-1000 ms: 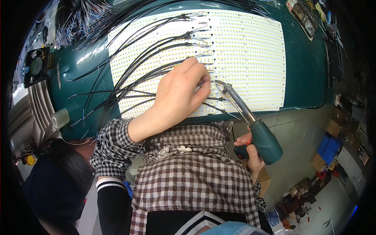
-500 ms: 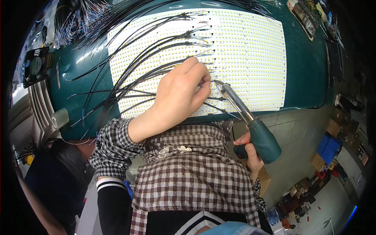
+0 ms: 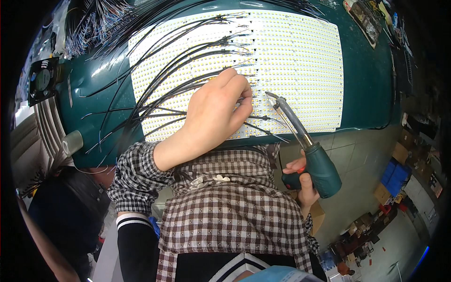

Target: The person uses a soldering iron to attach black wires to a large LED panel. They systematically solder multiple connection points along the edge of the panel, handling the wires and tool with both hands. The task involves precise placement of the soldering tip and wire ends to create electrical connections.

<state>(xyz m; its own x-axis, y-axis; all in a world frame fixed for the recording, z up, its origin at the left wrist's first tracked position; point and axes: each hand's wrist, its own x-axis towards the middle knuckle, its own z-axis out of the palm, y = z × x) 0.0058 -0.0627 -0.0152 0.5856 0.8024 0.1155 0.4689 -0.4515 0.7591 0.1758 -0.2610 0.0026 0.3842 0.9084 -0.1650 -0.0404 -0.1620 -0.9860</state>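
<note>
My left hand [image 3: 217,104] rests over the middle of a white LED panel [image 3: 310,70] dotted with rows of small yellow chips. Its thumb and fingers are pinched on a black cable, whose end is mostly hidden under them. Several more black cables [image 3: 176,56] fan across the panel's left half, with thin bare wire ends along its central column. In my right hand [image 3: 306,188], at the table's near edge, is a green-handled soldering gun [image 3: 323,171]. The gun's dark tip points up and left, just right of my left fingertips and apart from them.
A green mat [image 3: 364,94] covers the table. Bundled wires [image 3: 96,33] lie at the far left, near a black fan [image 3: 43,81] and a roll of clear tape [image 3: 72,143]. A worn box [image 3: 364,21] sits far right. Another person's arm [image 3: 49,249] shows at lower left.
The soldering gun has shifted slightly right, its tip drawing away from my left fingertips. My left hand has stayed in place.
</note>
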